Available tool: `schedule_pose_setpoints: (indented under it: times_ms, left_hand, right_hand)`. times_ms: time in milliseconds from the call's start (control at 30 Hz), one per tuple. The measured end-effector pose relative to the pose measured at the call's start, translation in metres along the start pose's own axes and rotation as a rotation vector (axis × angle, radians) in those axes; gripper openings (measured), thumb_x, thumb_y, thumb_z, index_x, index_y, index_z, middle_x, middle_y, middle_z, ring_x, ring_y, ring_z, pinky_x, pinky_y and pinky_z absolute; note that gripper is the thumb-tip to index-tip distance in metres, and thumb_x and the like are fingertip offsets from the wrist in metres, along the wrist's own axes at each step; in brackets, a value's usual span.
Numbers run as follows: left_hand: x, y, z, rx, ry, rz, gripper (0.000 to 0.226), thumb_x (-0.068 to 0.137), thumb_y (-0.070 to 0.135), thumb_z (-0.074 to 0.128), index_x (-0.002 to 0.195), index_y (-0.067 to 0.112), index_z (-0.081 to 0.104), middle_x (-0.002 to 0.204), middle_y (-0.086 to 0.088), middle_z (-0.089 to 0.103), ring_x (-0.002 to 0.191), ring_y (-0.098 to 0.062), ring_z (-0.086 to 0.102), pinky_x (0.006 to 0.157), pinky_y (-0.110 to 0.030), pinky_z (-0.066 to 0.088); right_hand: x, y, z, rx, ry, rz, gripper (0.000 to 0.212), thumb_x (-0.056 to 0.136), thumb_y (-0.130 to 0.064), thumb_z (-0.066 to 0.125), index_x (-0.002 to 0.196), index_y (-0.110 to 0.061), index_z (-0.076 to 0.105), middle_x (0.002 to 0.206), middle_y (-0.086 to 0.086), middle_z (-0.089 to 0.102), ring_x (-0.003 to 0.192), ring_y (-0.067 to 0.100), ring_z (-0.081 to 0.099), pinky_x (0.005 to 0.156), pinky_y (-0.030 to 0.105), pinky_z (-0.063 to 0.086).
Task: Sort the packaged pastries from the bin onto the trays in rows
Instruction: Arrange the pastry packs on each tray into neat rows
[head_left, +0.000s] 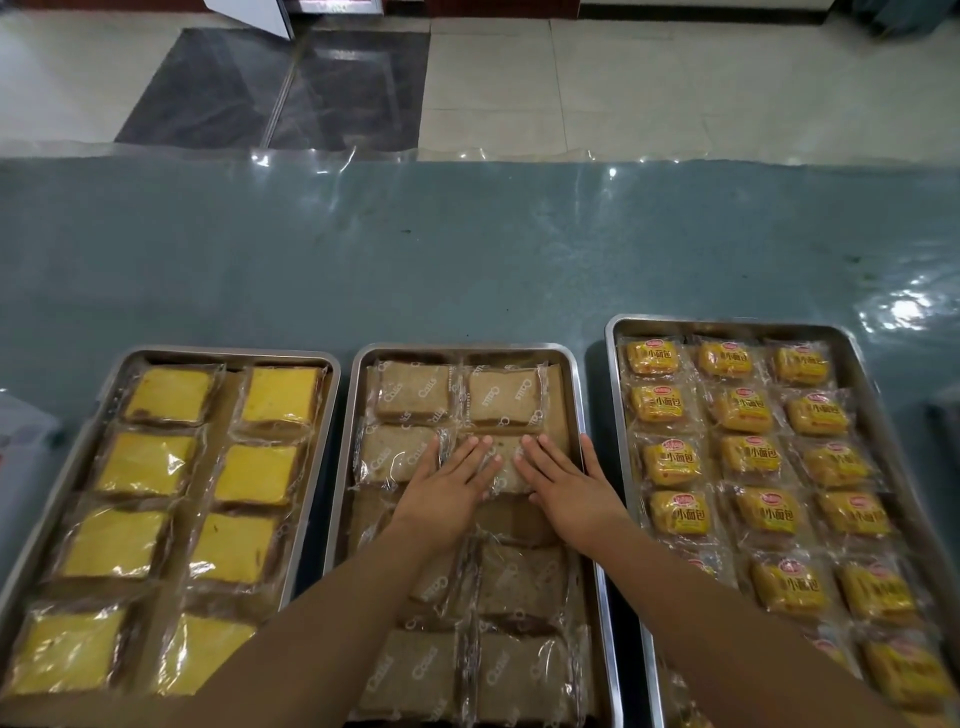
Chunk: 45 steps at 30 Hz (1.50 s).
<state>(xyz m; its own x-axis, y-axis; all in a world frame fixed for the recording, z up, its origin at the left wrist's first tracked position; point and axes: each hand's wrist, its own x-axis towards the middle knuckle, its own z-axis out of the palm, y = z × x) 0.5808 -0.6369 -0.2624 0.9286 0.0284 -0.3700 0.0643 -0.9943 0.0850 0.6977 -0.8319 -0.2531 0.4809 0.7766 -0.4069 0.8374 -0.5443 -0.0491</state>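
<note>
Now both hands, left hand (448, 488) and right hand (566, 486), press flat-fingered on a brown wrapped pastry (503, 470), long axis across frame, mid-frame in the middle tray (581, 410).

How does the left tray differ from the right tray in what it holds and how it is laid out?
The left tray holds large plain yellow cake slices in clear wrap, two per row. The right tray holds smaller orange printed bread packets, three per row, so many more of them. The right tray also reaches farther up the table. Both are metal trays filled in rows.
</note>
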Motion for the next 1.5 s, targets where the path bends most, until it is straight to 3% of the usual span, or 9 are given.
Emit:
schedule_pose_setpoints:
  times_ms: [233,333,467,667,767,900,1067,1367,1500]
  left_hand:
    - [-0.014,0.006,-0.008,0.001,0.042,0.002,0.056,0.112,0.033,0.019,0.160,0.027,-0.008,0.164,0.002,-0.023,0.151,-0.017,-0.026,0.122,-0.050,-0.017]
    - [-0.038,0.013,0.000,-0.040,0.016,0.040,0.054,0.110,0.039,0.012,0.160,0.026,-0.006,0.167,0.003,-0.018,0.151,-0.015,-0.024,0.123,-0.045,-0.017]
    - [-0.073,0.031,0.019,-0.067,-0.006,0.109,0.053,0.109,0.046,0.008,0.156,0.032,-0.010,0.165,0.008,-0.017,0.151,-0.010,-0.023,0.117,-0.038,-0.027]
    - [-0.104,0.051,0.035,-0.038,-0.002,0.147,0.058,0.108,0.052,0.020,0.161,0.027,0.020,0.168,0.003,-0.012,0.153,-0.014,-0.018,0.123,-0.046,-0.016]
    - [-0.110,0.053,0.032,-0.003,-0.008,0.128,0.061,0.107,0.054,0.023,0.161,0.026,0.017,0.168,0.002,-0.014,0.152,-0.015,-0.020,0.122,-0.046,-0.018]
    - [-0.112,0.053,0.031,0.028,-0.015,0.077,0.061,0.107,0.053,0.025,0.161,0.026,0.015,0.167,0.002,-0.016,0.150,-0.015,-0.025,0.117,-0.044,-0.026]
    - [-0.105,0.048,0.030,0.043,-0.020,0.024,0.060,0.107,0.049,0.025,0.162,0.028,0.008,0.165,0.001,-0.021,0.148,-0.015,-0.027,0.121,-0.050,-0.018]
    - [-0.090,0.043,0.026,0.069,-0.040,-0.023,0.057,0.110,0.042,0.022,0.162,0.025,0.004,0.162,0.001,-0.026,0.145,-0.014,-0.030,0.118,-0.051,-0.023]
    - [-0.086,0.043,0.027,0.057,-0.053,-0.035,0.057,0.111,0.039,0.024,0.162,0.025,0.007,0.166,-0.001,-0.021,0.151,-0.017,-0.023,0.122,-0.055,-0.013]
  right_hand:
    - [-0.010,-0.002,-0.007,0.052,0.038,-0.007,0.061,0.109,-0.038,0.028,0.161,-0.030,-0.002,0.167,-0.005,-0.019,0.152,0.014,-0.022,0.118,0.056,-0.022]
    - [-0.040,-0.009,0.000,0.087,0.058,-0.047,0.058,0.109,-0.042,0.023,0.162,-0.028,0.005,0.167,-0.005,-0.014,0.152,0.012,-0.018,0.120,0.050,-0.022]
    - [-0.084,-0.025,0.022,0.139,0.048,-0.103,0.059,0.105,-0.048,0.016,0.161,-0.028,0.014,0.166,-0.006,-0.009,0.152,0.009,-0.012,0.117,0.043,-0.027]
    - [-0.118,-0.044,0.044,0.131,0.019,-0.085,0.059,0.105,-0.051,0.032,0.159,-0.027,0.026,0.169,-0.004,0.000,0.152,0.012,-0.015,0.116,0.043,-0.027]
    - [-0.118,-0.049,0.043,0.099,-0.009,-0.088,0.064,0.104,-0.052,0.036,0.161,-0.027,0.019,0.169,-0.003,-0.008,0.150,0.012,-0.022,0.115,0.044,-0.031]
    - [-0.112,-0.054,0.037,0.073,-0.009,-0.080,0.060,0.106,-0.046,0.036,0.161,-0.028,0.019,0.168,-0.003,-0.010,0.150,0.013,-0.021,0.116,0.050,-0.026]
    - [-0.099,-0.055,0.029,0.058,-0.007,-0.045,0.056,0.107,-0.041,0.035,0.160,-0.029,0.021,0.169,-0.002,-0.009,0.155,0.017,-0.015,0.119,0.055,-0.021]
    - [-0.080,-0.053,0.024,0.070,-0.025,-0.009,0.054,0.108,-0.041,0.034,0.159,-0.032,0.020,0.170,-0.004,-0.007,0.155,0.016,-0.013,0.120,0.060,-0.016]
    - [-0.077,-0.054,0.025,0.078,-0.023,0.005,0.053,0.108,-0.041,0.034,0.159,-0.033,0.021,0.170,-0.004,-0.006,0.155,0.016,-0.013,0.119,0.061,-0.015]
